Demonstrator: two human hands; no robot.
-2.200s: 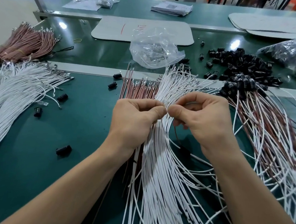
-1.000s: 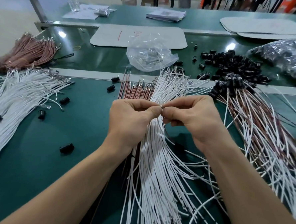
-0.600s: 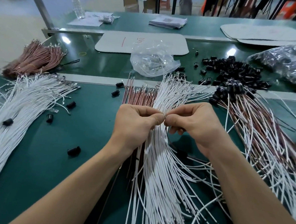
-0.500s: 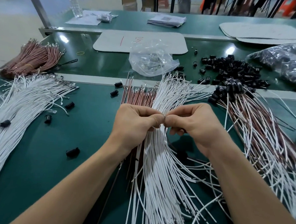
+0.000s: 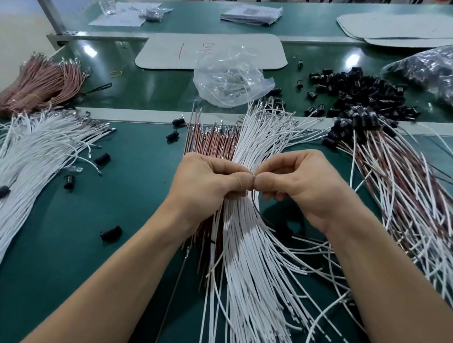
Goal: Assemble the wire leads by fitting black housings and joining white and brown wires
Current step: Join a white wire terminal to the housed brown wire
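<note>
The wire ends (image 5: 253, 176) being joined sit pinched between the two thumb tips, above the middle of the worktop (image 5: 64, 254). Only a glint of metal shows there, and a thin dark wire curves down from it under the right hand (image 5: 301, 188). The left hand (image 5: 208, 183) and the right hand are pressed together, each with thumb and curled fingers clamped on its own end. Whether the ends are fully seated is too small to tell.

Under the hands a loose sheaf of white wires (image 5: 249, 257) fans toward the near edge, with a row of brown wires (image 5: 211, 141) just beside it on the left. Toward the right edge lie mixed white-and-brown leads (image 5: 409, 193) that already carry housings at their far ends. The heap of black housings (image 5: 357, 89) sits near the far right corner, beside a clear plastic bag (image 5: 231, 76). More white wires (image 5: 24, 159) lie along the left edge.

The step in hand looks like the joining of one white and one brown wire. The next move probably calls for a firm, straight push, then a light tug to test it. After that a housing must be fetched from the heap.
</note>
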